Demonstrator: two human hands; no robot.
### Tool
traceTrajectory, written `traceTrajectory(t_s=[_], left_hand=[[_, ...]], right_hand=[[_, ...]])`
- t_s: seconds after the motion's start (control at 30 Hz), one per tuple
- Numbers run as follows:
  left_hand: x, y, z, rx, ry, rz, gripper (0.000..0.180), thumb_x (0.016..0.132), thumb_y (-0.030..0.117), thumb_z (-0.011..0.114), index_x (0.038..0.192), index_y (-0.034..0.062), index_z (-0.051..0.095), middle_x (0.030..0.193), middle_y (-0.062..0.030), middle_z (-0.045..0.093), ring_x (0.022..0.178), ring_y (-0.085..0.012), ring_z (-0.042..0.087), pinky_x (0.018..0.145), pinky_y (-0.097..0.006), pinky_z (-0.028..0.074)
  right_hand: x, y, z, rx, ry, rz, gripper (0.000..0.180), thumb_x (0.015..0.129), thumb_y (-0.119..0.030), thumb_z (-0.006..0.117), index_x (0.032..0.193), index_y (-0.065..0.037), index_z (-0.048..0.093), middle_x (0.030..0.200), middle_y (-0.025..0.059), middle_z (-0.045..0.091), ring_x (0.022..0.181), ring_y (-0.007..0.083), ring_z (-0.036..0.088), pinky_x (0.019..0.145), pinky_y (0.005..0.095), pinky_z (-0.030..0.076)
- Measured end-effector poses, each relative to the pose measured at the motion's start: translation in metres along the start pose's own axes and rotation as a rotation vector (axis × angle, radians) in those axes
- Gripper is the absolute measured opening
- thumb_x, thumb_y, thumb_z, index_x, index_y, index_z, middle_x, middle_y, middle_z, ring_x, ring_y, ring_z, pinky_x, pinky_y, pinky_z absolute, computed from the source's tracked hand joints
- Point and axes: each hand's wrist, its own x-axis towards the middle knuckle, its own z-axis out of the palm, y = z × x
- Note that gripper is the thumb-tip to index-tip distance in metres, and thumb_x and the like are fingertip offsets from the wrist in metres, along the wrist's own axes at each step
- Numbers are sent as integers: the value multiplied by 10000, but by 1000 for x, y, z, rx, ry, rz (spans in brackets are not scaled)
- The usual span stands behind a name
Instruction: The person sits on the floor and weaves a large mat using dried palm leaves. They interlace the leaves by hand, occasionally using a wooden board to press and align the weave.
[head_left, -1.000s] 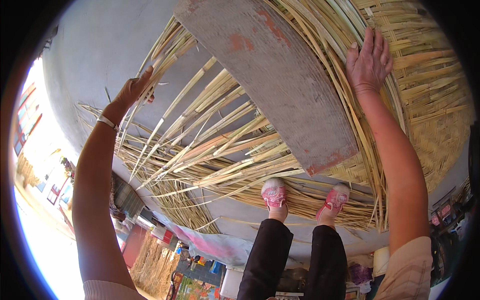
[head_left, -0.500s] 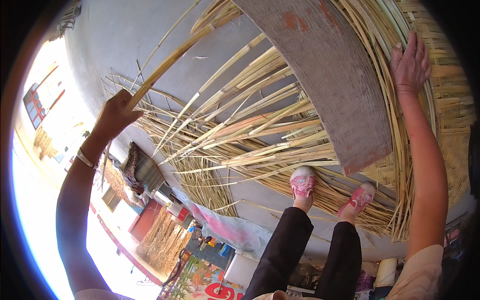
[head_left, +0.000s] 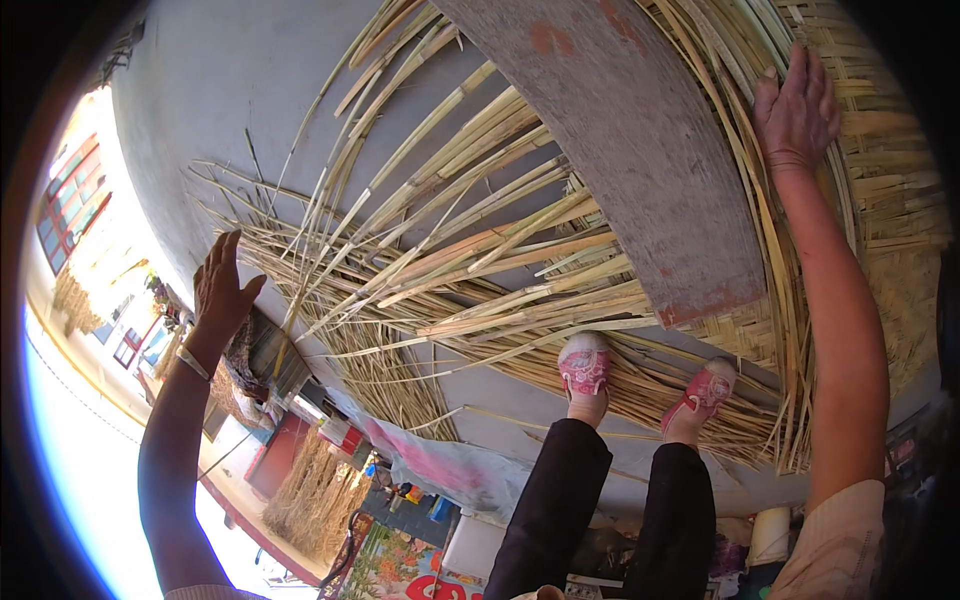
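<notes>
My left hand [head_left: 222,292] is raised at the left with its fingers spread and nothing in them, near the outer ends of the split reed strips [head_left: 470,235]. These long yellow-tan strips fan out over the grey floor from under a wooden board [head_left: 620,140]. At the right, my right hand [head_left: 797,115] lies flat with fingers stretched, pressing on a band of long strips [head_left: 725,75] along the edge of a woven mat [head_left: 890,190]. Part of the mat is hidden under the board.
Bundles of thinner reeds [head_left: 395,370] lie across the grey floor [head_left: 240,80]. My feet, in pink patterned shoes [head_left: 585,365], stand on or among the strips. Plastic sheeting [head_left: 440,455], a straw heap [head_left: 315,500] and a white box [head_left: 472,545] lie toward the lower left and bottom.
My left hand has let go of a long reed strip and opened, moving slightly lower. The strip's far part now lies among the others near the board. My right hand stays on the mat's edge.
</notes>
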Motion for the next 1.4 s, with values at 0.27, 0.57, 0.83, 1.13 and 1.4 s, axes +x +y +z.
traceTrajectory(t_s=[0.27, 0.57, 0.83, 1.13, 1.4], left_hand=[[108, 221, 20, -462, 512, 231, 775, 876, 454, 621, 1437, 26, 301, 1457, -177, 364, 1356, -337, 337, 1099, -452, 270], [174, 286, 2, -562, 565, -102, 675, 926, 582, 447, 1341, 50, 442, 1396, -145, 444, 1323, -311, 376, 1052, -475, 285], [164, 284, 5, -344, 482, -59, 671, 932, 572, 447, 1393, 86, 415, 1437, -139, 410, 1342, -295, 370, 1078, -474, 274], [91, 348, -10, -1172, 528, 148, 648, 907, 383, 646, 1395, 32, 406, 1380, -194, 454, 1261, -270, 479, 999, -403, 443], [126, 345, -17, -1736, 118, -100, 652, 907, 301, 655, 1370, -82, 403, 1238, -179, 563, 1186, -237, 538, 1020, -322, 425]], right_hand=[[3, -7, -10, -8, -57, 28, 534, 920, -397, 438, 1389, -144, 413, 1442, 106, 421, 1322, 315, 379, 1029, 542, 295], [0, -9, -9, 29, -60, 47, 543, 895, -384, 475, 1386, -158, 420, 1438, 99, 422, 1330, 315, 360, 1050, 519, 270], [6, -17, -19, 36, -105, 64, 576, 892, -378, 474, 1409, -143, 383, 1448, 126, 396, 1342, 336, 329, 1073, 530, 224], [2, -18, -21, 26, -192, 153, 698, 870, -352, 493, 1469, -51, 301, 1486, 188, 342, 1378, 366, 284, 1118, 528, 172], [2, -17, -20, 49, -180, 132, 661, 867, -349, 487, 1438, -45, 351, 1484, 201, 346, 1371, 376, 289, 1115, 531, 174]])
